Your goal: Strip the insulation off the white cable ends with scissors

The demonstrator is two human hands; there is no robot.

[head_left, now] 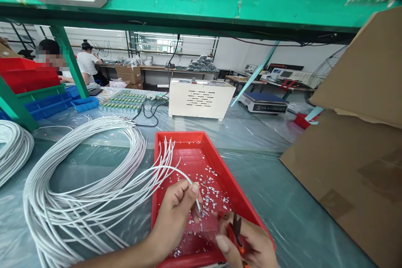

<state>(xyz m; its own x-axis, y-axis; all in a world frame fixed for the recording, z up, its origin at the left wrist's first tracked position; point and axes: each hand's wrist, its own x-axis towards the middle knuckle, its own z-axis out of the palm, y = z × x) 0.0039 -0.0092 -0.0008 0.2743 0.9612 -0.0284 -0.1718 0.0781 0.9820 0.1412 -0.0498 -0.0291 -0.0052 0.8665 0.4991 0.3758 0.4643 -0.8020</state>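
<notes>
One cable (184, 173) pinched, left hand (174, 207) | red-handled tool (236, 233) held, right hand (256, 240) | red tray (231, 183) below | coil (39, 184), cardboard (348, 167) flanking

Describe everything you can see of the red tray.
The red tray is long, rectangular and open-topped, with raised walls and a slightly glossy, plastic-like look. It lies flat on the bench. Small pale scraps litter its floor. White cable ends reach over its left wall. The left hand and right hand hide parts of it; whether they touch it is unclear.
</notes>
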